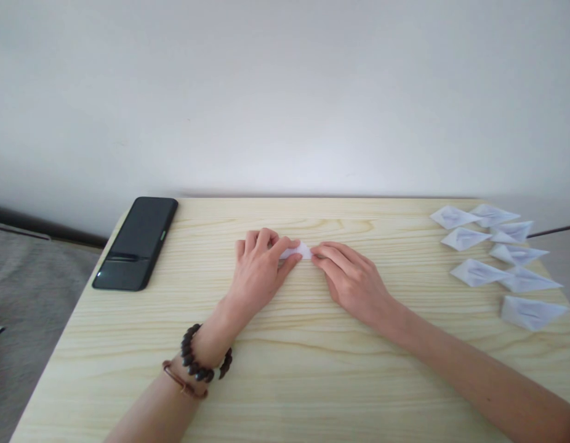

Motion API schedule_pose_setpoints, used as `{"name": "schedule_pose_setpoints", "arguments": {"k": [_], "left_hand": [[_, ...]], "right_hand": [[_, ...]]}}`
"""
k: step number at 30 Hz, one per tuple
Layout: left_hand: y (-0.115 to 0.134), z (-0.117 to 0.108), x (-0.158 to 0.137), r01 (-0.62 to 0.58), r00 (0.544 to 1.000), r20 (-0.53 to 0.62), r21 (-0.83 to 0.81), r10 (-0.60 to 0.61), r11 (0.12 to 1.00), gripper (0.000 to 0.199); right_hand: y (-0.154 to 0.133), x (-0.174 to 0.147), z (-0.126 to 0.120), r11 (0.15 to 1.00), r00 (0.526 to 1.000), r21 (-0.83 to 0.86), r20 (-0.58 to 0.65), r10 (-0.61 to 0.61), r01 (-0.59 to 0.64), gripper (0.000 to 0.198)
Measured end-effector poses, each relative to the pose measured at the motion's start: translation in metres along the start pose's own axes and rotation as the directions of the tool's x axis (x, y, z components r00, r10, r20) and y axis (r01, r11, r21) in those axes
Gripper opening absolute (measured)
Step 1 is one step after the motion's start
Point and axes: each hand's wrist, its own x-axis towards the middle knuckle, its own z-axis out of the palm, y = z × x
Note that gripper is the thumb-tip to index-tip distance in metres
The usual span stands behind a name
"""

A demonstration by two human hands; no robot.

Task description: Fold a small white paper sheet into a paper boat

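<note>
A small folded piece of white paper lies low over the middle of the wooden table, partly covered by fingers. Thumb and forefinger of my left hand pinch its left part, the other fingers curled beside it. At its right end, my right hand grips the tip between thumb and fingers. Several folded white paper boats stand on the right side of the table, pointed at their ends, apart from both hands.
A black smartphone rests at the table's left edge. Behind the pale wooden table rises a white wall. Grey fabric shows below the table's left edge. A beaded bracelet circles my left wrist.
</note>
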Motion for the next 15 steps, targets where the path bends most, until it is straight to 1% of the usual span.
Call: {"name": "schedule_pose_setpoints", "arguments": {"k": [3,6,8,11,13,15], "left_hand": [[-0.003,0.000,-0.001,-0.028,0.999,-0.021,-0.024,0.028,0.999,0.028],[-0.004,0.000,-0.001,-0.025,1.000,-0.014,-0.048,0.024,0.999,0.028],[-0.004,0.000,0.000,-0.008,1.000,-0.011,-0.055,0.007,0.998,0.027],[-0.005,-0.001,0.000,0.022,1.000,-0.021,-0.054,-0.023,0.998,0.026],[-0.008,-0.003,0.000,0.007,1.000,-0.017,-0.055,-0.008,0.998,0.026],[-0.012,-0.005,0.000,-0.026,1.000,0.009,-0.064,0.027,0.998,0.028]], "right_hand": [[0.000,0.000,0.001,0.999,1.000,0.024,0.004,0.026,-0.026,0.028],[0.000,-0.002,0.001,0.999,1.000,0.031,0.022,0.023,-0.023,0.026],[0.000,-0.004,0.001,1.000,0.999,0.014,0.036,0.010,-0.010,0.027],[-0.001,-0.005,0.001,0.999,0.998,-0.040,0.064,0.011,-0.008,0.035],[-0.002,-0.005,0.002,0.997,0.997,-0.071,0.081,0.011,-0.005,0.037],[-0.002,-0.004,0.002,0.997,0.996,-0.081,0.084,0.004,0.003,0.034]]}}
